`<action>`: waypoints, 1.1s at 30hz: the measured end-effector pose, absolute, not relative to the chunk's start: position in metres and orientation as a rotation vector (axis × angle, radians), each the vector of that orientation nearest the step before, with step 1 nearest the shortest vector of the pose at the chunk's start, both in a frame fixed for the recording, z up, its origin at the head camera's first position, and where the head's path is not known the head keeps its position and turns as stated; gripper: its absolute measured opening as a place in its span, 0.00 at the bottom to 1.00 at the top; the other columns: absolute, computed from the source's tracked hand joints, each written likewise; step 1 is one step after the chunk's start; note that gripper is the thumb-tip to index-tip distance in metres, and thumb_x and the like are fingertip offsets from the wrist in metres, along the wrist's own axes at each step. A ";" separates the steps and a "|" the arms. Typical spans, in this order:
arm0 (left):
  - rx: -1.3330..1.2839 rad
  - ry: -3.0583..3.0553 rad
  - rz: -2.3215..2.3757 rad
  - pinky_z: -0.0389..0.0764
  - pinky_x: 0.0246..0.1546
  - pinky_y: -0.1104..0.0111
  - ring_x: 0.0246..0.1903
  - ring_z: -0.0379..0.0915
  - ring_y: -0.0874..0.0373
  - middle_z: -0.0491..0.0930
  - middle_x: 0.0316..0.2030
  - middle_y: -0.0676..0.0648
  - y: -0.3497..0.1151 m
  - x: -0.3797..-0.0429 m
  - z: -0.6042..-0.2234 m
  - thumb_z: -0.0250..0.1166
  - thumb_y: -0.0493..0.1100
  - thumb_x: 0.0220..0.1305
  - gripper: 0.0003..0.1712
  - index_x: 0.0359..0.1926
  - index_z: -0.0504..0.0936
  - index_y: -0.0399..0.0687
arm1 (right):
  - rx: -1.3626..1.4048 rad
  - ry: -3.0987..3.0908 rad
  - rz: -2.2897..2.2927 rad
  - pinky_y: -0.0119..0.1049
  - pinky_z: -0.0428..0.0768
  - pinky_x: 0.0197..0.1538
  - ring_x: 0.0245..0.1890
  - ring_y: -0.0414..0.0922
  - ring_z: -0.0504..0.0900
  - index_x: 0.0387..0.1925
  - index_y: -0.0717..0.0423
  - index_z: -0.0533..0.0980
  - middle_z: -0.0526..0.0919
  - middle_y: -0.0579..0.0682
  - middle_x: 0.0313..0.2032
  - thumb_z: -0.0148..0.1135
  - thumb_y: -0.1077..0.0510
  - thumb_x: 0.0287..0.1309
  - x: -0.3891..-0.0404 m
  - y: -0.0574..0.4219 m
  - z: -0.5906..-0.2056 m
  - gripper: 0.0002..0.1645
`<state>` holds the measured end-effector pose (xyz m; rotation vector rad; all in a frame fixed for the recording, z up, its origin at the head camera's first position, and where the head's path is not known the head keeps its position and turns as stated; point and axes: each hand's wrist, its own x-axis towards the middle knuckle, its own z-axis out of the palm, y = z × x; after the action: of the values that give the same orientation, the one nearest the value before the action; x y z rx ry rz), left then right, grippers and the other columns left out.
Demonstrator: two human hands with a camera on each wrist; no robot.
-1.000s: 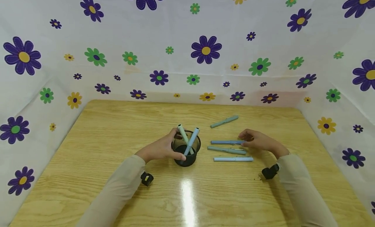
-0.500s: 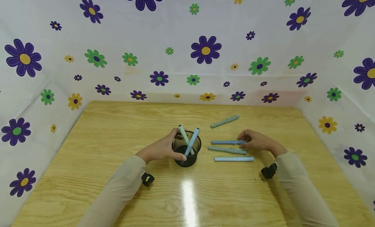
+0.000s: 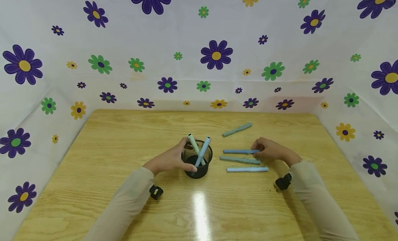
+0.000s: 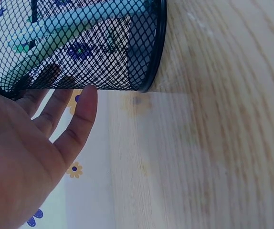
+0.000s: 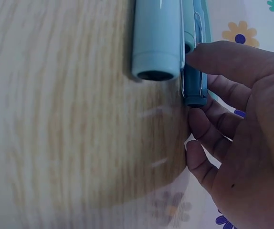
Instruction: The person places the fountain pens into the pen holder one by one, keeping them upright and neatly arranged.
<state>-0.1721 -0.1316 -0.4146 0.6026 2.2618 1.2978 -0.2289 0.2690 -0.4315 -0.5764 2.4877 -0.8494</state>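
Note:
My left hand (image 3: 169, 160) holds a black mesh pen holder (image 3: 199, 173), its thumb on the near side. In the left wrist view the fingers lie along the mesh wall (image 4: 113, 78). A pale green pen (image 3: 193, 142) and a light blue pen (image 3: 203, 150) lean crossed inside it. At the right, my right hand (image 3: 272, 150) pinches the end of a blue pen (image 3: 234, 151) lying on the table. The right wrist view has thumb and fingers on either side of that blue pen (image 5: 193, 88). Nearer lie a grey-green pen (image 3: 237, 160) and a pale blue pen (image 3: 247, 169).
Another grey-green pen (image 3: 237, 129) lies slanted farther back on the wooden table (image 3: 133, 130). White cloth (image 3: 174, 34) printed with flowers closes off the back and both sides. A small black wrist camera (image 3: 283, 182) sits by the right sleeve, with dark specks on the table beside it.
Little differs. The head view has shifted slightly. Both hands keep their places at the pen holder and the blue pen, and the pens have not visibly moved.

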 end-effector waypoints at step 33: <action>0.595 2.260 1.289 0.54 0.69 0.42 0.74 0.44 0.44 0.47 0.74 0.40 -0.131 -0.171 -0.414 0.75 0.55 0.50 0.58 0.73 0.46 0.55 | -0.645 2.610 -0.919 0.33 0.72 0.38 0.36 0.42 0.72 0.43 0.62 0.74 0.78 0.52 0.38 0.58 0.60 0.65 -0.218 0.276 -0.395 0.09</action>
<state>-0.1712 -0.1313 -0.4138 0.5952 2.2595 1.2886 -0.2184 0.2756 -0.3951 -0.6453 2.6097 -0.9188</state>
